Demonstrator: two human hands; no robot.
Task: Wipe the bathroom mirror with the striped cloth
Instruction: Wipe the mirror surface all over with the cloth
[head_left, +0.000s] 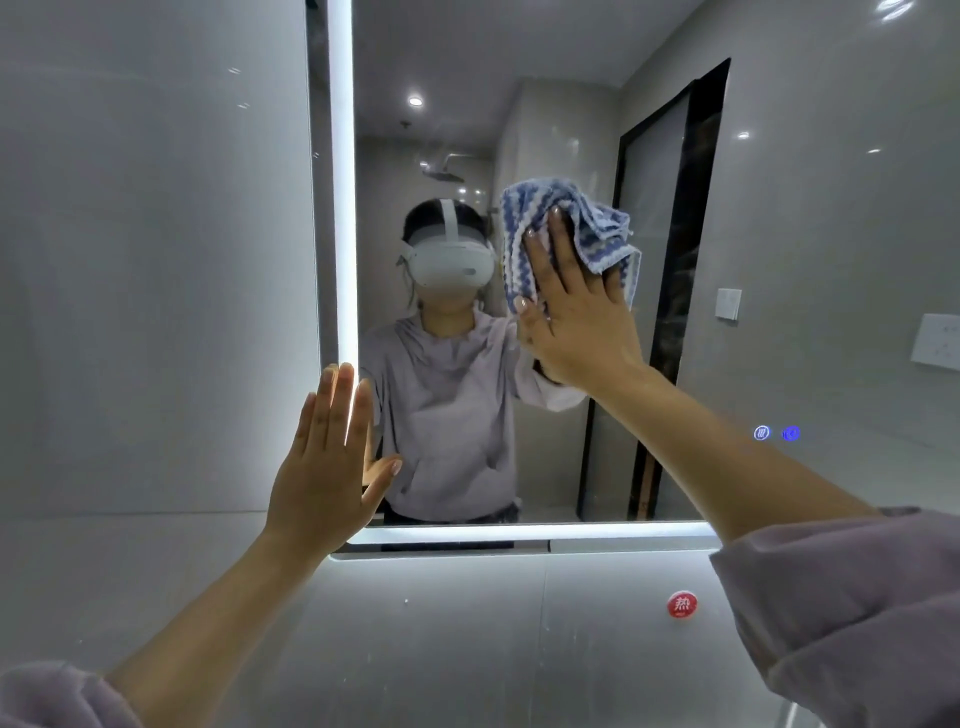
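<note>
The bathroom mirror (779, 260) fills the wall ahead, framed by a lit white strip along its left and bottom edges. A blue-and-white striped cloth (582, 223) lies bunched against the glass near the middle. My right hand (576, 317) presses flat on the cloth with straight, spread fingers, covering its lower part. My left hand (327, 467) rests flat and open on the mirror's lower left corner, across the lit strip. The glass reflects a person in a grey hoodie and white headset.
A grey tiled wall (156, 260) runs left of the mirror. Two small blue touch icons (776, 433) glow on the glass at lower right. Below the mirror, a red round sticker (681, 604) sits on the grey wall panel. A dark door frame shows in reflection.
</note>
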